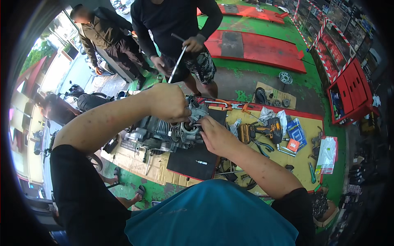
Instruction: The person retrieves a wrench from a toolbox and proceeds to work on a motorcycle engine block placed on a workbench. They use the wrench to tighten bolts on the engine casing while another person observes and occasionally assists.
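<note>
A grey metal motorcycle engine [158,127] lies on the bench in front of me, its finned cylinder and round head opening turned towards me. My left hand [170,102] reaches over it from the left, fingers curled down at the upper edge of the opening. Against the right side of that opening is my right hand [215,133], thumb and fingers drawn together. A small metal piece shows between the fingertips of both hands, too covered to make out. Just below the engine, a spark plug [201,162] rests on a black mat [184,166].
On the cardboard-covered bench [310,123] to the right are a yellow-black cordless impact driver [262,131], pliers [262,149], an orange-white box [292,144] and a blue packet [296,132]. Across the bench stands a person [172,33] holding a long metal bar [177,65]. A red cabinet [351,92] stands far right.
</note>
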A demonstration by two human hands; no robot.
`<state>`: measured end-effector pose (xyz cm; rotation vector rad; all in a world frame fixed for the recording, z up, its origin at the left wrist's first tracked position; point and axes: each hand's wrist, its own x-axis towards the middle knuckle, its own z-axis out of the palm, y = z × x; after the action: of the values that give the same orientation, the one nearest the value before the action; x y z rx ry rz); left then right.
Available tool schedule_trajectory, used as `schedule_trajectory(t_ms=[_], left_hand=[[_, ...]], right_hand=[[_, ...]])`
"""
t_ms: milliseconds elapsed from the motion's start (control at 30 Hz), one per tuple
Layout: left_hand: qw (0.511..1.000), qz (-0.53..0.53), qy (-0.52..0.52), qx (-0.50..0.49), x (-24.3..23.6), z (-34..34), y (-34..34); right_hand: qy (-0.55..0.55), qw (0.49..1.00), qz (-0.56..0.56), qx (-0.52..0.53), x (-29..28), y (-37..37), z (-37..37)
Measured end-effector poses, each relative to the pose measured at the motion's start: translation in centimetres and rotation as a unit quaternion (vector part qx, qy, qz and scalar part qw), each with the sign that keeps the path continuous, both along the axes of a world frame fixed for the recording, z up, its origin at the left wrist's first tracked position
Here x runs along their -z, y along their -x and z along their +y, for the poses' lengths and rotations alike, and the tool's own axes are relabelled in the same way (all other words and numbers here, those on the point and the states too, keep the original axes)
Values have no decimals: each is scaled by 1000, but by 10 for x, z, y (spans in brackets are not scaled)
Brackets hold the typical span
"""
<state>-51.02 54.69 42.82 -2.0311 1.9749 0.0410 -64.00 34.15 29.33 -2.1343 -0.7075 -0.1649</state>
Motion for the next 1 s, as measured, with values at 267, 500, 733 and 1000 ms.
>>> schedule_trajectory(t_ms=[267,500,733,1000], left_hand=[[995,-17,-55,-83,-15,-6,21],[958,-108,-40,-264,-3,-4,109],[953,-145,11,-266,6,-9,111],[976,-96,34,-193,16,9,82]], right_hand=[[5,1000,0,14,-4,1,2],[-19,999,-21,34,5,2,4],[-12,999,-22,23,5,2,0],[20,999,-2,34,0,4,3]])
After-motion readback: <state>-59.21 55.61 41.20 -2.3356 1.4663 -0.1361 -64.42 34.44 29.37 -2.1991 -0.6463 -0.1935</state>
